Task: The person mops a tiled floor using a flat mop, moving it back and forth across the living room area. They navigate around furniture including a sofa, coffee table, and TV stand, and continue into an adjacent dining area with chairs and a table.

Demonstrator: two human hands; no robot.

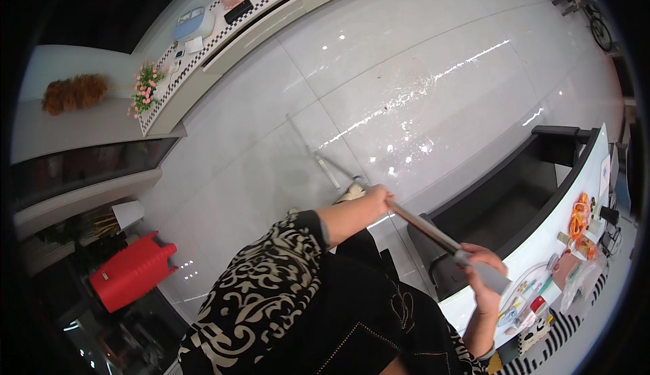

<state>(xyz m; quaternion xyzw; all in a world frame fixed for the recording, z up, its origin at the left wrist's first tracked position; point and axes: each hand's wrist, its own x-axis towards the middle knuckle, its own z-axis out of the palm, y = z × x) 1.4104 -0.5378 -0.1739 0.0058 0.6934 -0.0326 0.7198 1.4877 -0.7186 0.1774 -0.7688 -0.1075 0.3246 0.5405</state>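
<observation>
My left hand (377, 201) is wrapped round the middle of a long grey pole, part of what looks like a floor mop (426, 227). Higher up the pole, near its wide grey top end, my right hand (482, 283) grips it with bent fingers. The pole slants down and away to the left. At its lower end a narrow whitish head (328, 172) rests on the pale tiled floor (257, 144), just ahead of my shoe (352, 192). Part of the pole's lower length is hidden behind my left hand.
To the right, a white-topped desk (467, 310) with a dark open underside carries several small items. A long counter (203, 80) with a checkered edge runs along the far left. A red plastic stool-like piece (133, 271) lies at the left; a bicycle (600, 31) stands far right.
</observation>
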